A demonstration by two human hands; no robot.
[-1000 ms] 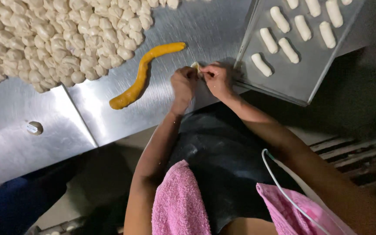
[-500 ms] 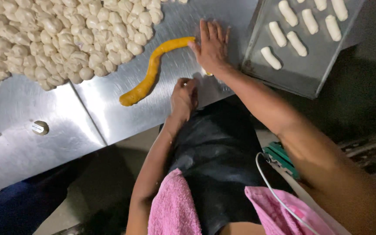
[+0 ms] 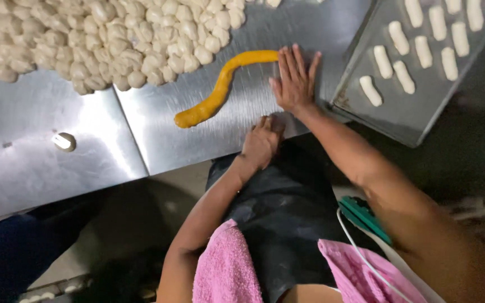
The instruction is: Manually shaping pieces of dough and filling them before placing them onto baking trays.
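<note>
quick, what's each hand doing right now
Left hand: curled at the steel table edge; cannot tell if it holds anything.
Right hand: open, flat on the table, holding nothing.

One view only, from a camera worn on the person's head, facing steeply down over the chest and both forearms. It sits close above the near edge of the shiny steel worktable [image 3: 141,134], which runs slantwise across the upper half. The frame takes in the heap of pale dough balls [image 3: 102,39] at the top left, the grey metal baking tray [image 3: 416,112] at the top right, and dark floor below. No second view overlaps it.
</note>
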